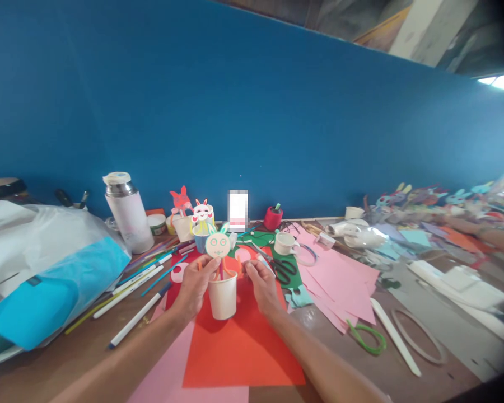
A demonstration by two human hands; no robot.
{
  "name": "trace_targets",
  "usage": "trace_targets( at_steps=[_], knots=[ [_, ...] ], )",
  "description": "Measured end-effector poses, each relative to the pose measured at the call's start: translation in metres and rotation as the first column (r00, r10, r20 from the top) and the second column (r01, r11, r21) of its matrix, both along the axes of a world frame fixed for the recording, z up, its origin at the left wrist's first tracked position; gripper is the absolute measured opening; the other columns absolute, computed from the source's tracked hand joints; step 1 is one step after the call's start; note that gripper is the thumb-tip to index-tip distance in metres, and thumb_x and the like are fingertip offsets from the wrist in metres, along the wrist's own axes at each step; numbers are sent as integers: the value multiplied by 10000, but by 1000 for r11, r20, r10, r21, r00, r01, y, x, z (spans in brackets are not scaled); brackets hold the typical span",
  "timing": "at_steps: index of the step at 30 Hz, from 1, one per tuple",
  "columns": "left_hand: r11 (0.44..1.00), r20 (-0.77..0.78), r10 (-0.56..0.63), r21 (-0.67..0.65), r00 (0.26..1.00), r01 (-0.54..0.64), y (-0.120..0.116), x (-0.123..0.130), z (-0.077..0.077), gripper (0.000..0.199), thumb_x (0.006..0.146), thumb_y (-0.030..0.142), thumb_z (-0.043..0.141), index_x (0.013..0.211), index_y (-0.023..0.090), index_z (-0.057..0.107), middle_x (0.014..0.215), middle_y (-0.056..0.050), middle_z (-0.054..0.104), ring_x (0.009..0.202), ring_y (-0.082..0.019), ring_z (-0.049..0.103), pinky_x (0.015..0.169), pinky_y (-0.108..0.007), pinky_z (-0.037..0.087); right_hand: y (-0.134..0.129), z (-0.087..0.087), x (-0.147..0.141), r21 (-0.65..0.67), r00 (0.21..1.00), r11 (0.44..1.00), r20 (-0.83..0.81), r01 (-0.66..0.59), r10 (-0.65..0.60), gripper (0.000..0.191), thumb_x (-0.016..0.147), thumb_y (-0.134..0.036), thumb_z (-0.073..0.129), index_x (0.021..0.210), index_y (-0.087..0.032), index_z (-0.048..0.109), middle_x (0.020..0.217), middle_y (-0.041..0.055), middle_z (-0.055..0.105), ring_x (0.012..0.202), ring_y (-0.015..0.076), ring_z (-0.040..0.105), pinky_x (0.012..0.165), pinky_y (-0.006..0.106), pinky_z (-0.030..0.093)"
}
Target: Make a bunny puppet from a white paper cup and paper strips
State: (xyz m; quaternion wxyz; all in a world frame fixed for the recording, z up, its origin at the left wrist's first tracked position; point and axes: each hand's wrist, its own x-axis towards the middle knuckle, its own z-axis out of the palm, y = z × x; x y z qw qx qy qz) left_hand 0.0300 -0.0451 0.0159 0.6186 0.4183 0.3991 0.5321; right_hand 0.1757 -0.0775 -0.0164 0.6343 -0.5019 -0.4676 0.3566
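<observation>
Blue wall (252, 112) at the far side; brown counter (172, 358) crowded with craft stock. White paper cup (223, 302) is upright at centre over a red sheet (243, 361); whether its base touches the paper cannot be told. A rabbit face (218, 245) stands above the rim on a thin stick (221, 272). Left hand (195, 288) closed in a pinch, apparently on an orange strip (200, 265) beside the cup's rim; right hand (262, 285) has fingertips drawn together just right of the cup, any held item unresolved. Risks, as judged: uneven pull on the strip could tip the light cup; left thumb, close under the rabbit face, could knock or bend it; hard squeezing could dent the rim. Scissors (286, 272), far right of the cup, could snag a sweeping right hand.
</observation>
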Motion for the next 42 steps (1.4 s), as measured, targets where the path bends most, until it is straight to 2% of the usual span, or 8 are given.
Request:
trace_targets(
  at_steps=[12, 22, 27, 32, 35, 39, 42],
  knots=[
    [1000, -95, -12, -26, 995, 9, -4, 1, 6, 304, 544, 403, 692, 652, 135, 597, 535, 7, 595, 465, -114, 534, 442, -199, 359, 1, -1, 1, -2, 999, 999, -5, -35, 35, 216, 820, -363, 441, 703, -210, 537, 676, -23, 490, 641, 122, 442, 613, 226, 355],
    [990, -107, -139, -33, 984, 136, -2, 1, -2, 244, 636, 373, 647, 650, 144, 563, 551, 27, 571, 499, -100, 521, 497, -201, 376, 2, 3, 2, 10, 998, 999, -43, -48, 49, 259, 820, -388, 442, 661, -199, 520, 608, -31, 443, 567, 112, 397, 548, 222, 329],
    [995, -175, -94, 8, 980, 97, -1, 0, -6, 244, 650, 368, 640, 626, 142, 550, 543, 37, 540, 493, -83, 475, 493, -188, 348, -1, 10, 4, 36, 999, 999, -23, -34, 35, 296, 829, -407, 418, 751, -186, 599, 670, -2, 510, 657, 130, 465, 620, 239, 369],
    [996, -233, -73, 33, 970, 83, -4, 2, -3, 232, 654, 359, 638, 633, 141, 562, 542, 41, 522, 506, -80, 454, 504, -187, 340, -4, 17, 3, 18, 989, 994, 99, -110, 108, 254, 800, -370, 478, 765, -161, 619, 765, 29, 567, 760, 154, 511, 651, 244, 392],
    [994, -250, -82, 51, 965, 98, -7, 3, 2, 229, 654, 353, 634, 609, 140, 561, 532, 41, 517, 508, -83, 447, 502, -189, 336, -6, 20, -1, 5, 987, 995, 120, -104, 103, 170, 751, -314, 539, 722, -161, 606, 769, 22, 566, 712, 137, 512, 595, 229, 398],
    [988, -281, -94, 93, 955, 125, -11, 5, 4, 219, 657, 342, 630, 608, 135, 577, 536, 36, 523, 520, -84, 442, 500, -184, 333, -9, 27, -6, -15, 990, 999, 138, -35, 36, 114, 704, -265, 579, 659, -161, 587, 660, -5, 558, 636, 113, 491, 579, 217, 389],
    [983, -318, -94, 121, 944, 139, -13, 5, 2, 216, 675, 346, 614, 650, 132, 608, 576, 20, 557, 551, -93, 463, 520, -187, 347, -10, 30, -8, -63, 990, 997, 132, -36, 45, 114, 691, -264, 589, 641, -162, 579, 593, -22, 541, 572, 98, 463, 536, 206, 363]
  ],
)
